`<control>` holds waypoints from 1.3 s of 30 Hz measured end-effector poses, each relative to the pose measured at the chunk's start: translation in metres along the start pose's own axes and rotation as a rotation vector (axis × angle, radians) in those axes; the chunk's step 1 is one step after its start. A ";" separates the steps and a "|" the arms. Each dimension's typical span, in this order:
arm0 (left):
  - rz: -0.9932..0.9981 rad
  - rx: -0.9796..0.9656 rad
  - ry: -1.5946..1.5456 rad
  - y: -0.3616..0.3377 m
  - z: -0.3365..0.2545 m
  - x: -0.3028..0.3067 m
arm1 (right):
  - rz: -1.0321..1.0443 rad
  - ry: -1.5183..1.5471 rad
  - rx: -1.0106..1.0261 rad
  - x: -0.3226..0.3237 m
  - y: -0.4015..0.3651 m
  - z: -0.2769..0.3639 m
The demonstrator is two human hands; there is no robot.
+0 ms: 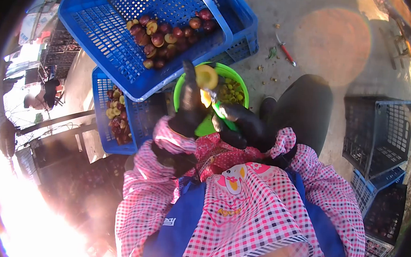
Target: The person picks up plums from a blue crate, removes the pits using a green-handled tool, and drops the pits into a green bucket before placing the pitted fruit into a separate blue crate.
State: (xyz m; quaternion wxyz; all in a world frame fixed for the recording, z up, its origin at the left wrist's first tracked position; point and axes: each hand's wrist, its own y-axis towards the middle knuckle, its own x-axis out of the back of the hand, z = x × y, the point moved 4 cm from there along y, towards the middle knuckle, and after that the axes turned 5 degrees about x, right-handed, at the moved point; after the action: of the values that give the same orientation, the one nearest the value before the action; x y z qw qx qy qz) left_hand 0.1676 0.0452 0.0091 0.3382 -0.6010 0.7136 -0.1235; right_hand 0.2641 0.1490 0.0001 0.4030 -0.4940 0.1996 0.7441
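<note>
My left hand (191, 99), in a black glove, is closed on a halved plum (206, 77) whose yellow cut face shows, with a hollow at its middle. A smaller yellow piece of fruit (205, 99) sits just below it. In my right hand (241, 125), also gloved in black, is a green-handled tool (224, 112), its working end up against the fruit and partly hidden. Both hands are over a bright green bucket (246, 91) with many small yellow-green pieces (231, 90) in it.
A large blue crate (102, 42) with whole and halved plums (159, 38) tilts beyond the bucket. Another blue crate (98, 143) on the left holds halves. Red-handled pruning shears (287, 54) lie on the ground. Black crates (377, 134) stack at right.
</note>
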 end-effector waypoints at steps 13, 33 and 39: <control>-0.013 -0.668 2.109 0.268 -0.124 0.138 | -0.373 -1.272 0.074 0.039 0.023 -0.004; 0.296 -0.022 0.236 -0.018 0.005 0.054 | -0.502 -1.402 0.575 0.020 0.003 0.011; 0.249 -0.077 -0.134 -0.024 0.028 0.043 | -0.375 -1.774 0.877 0.031 0.008 -0.012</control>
State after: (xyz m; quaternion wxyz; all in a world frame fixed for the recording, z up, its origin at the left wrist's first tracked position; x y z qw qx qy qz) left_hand 0.2016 0.0056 -0.0124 0.3745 -0.5273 0.7626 -0.0124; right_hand 0.2591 0.1483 -0.0332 0.6629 0.4070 0.0027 0.6284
